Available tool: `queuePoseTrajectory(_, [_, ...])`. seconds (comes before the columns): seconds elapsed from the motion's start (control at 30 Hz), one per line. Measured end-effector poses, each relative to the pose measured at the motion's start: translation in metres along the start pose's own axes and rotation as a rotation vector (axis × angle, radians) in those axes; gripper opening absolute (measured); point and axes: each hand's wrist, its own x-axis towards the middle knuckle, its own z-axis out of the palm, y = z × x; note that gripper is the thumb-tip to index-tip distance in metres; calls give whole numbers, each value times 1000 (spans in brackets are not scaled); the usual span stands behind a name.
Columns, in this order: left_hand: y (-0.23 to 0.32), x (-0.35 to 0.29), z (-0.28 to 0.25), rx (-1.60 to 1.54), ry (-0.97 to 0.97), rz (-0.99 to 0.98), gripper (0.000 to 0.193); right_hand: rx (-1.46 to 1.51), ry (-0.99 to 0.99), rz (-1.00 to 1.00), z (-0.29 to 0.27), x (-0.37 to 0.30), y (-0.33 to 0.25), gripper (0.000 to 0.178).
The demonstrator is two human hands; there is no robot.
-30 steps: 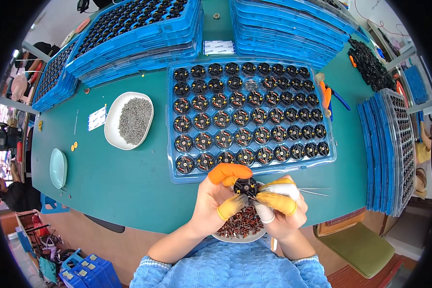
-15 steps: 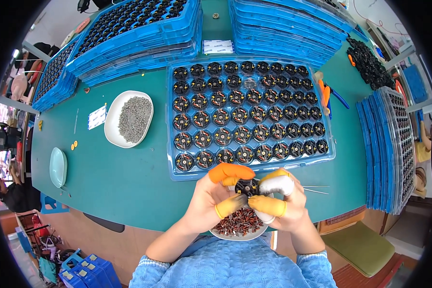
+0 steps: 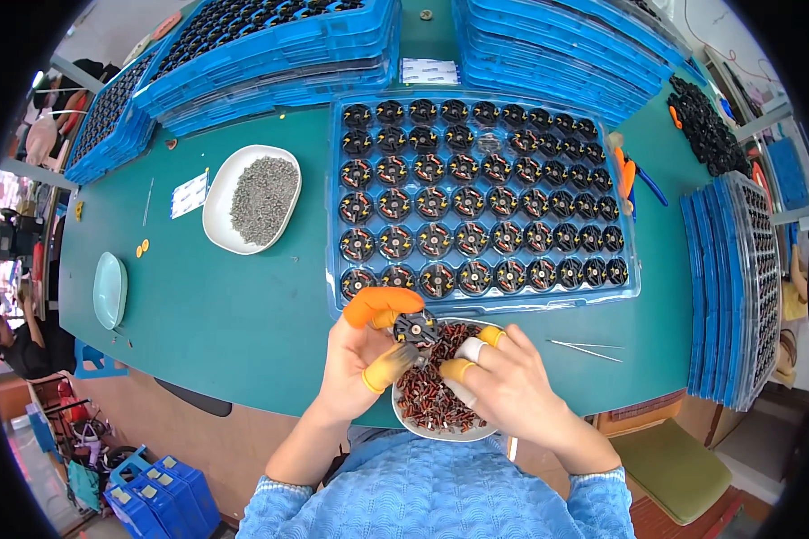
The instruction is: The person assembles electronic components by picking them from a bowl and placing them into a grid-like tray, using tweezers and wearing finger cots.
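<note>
A matte green table (image 3: 243, 314) fills the view, its far edge lined with stacks of glossy blue plastic trays (image 3: 269, 54), some cut off by the round frame. In the middle lies one clear-lidded blue tray (image 3: 485, 193) holding five rows of round black parts with copper and yellow details; the exact count per row is hard to make out. To its left sits an oval white dish (image 3: 251, 198) heaped with small grey pieces. At the near edge a round white bowl (image 3: 445, 395) holds reddish-brown small parts, half hidden by the hands. The left hand (image 3: 364, 359), with orange rubber finger covers, pinches one round black part (image 3: 416, 329) above the bowl. The right hand (image 3: 503, 386), with yellow and white fingertip covers, reaches into the bowl; its grasp cannot be told. Thin metal tweezers (image 3: 584, 349) lie to the right.
</note>
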Motion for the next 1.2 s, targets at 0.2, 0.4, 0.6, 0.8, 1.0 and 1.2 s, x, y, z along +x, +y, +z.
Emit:
queuePoseTrajectory(0.2, [3,2,2,-57,-68,-31,48,-137,19,60,5,18,-10,13])
queuePoseTrajectory(0.4, [14,0,8,54,63,-85,52,247,87,102,1,14,-3,11])
queuePoseTrajectory(0.6, [7,1,-3,-49,-173,-22,46,1348,167,533,-8,4,-4,12])
queuePoseTrajectory(0.8, [0,0,6,-101,-171,-36,54,1588,332,463,-6,-1,-1,14])
queuePoseTrajectory(1.0, [-2,-4,8,-119,-123,-93,48,1647,312,487,-11,-1,-3,18])
queuePoseTrajectory(1.2, [-17,-9,6,-209,-67,-117,48,1476,385,495,-16,-1,-6,27])
